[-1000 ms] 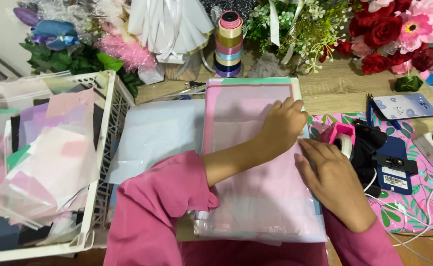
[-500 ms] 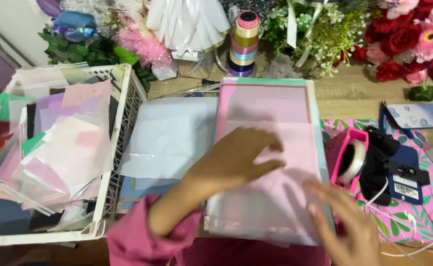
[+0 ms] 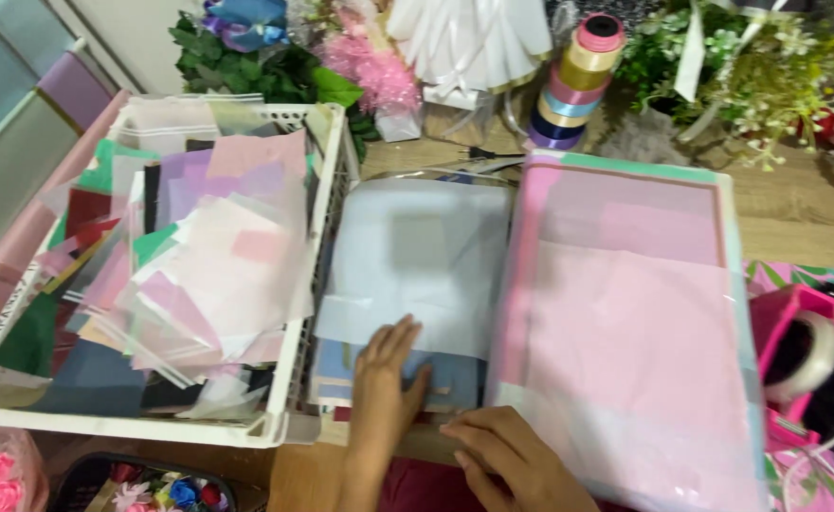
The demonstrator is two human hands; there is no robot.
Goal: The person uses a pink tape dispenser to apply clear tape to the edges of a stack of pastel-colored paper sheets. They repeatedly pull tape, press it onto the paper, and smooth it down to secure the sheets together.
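My left hand (image 3: 384, 379) has left the pink sheet stack (image 3: 625, 322), where it lay a second ago, and now rests flat, fingers spread and holding nothing, on the pale blue-white sheet stack (image 3: 422, 275) beside it. My right hand (image 3: 507, 460) has come back to the near left corner of the pink stack; fingers are loosely curled on the edge, and I cannot tell whether they pinch a sheet. The view has swung left, so the white basket (image 3: 327, 190) of mixed paper offcuts now fills the left side. Judgement: attention moves from the pink stack to the blue-white one.

Packages and markings:
- Ribbon spools (image 3: 578, 76): a column at the back, pink on top, then yellow, blue and dark.
- Tape dispenser (image 3: 796, 351): pink housing, white roll, at the right edge.
- Round container of small artificial flowers (image 3: 156, 493): near left corner.
- No label is legible.
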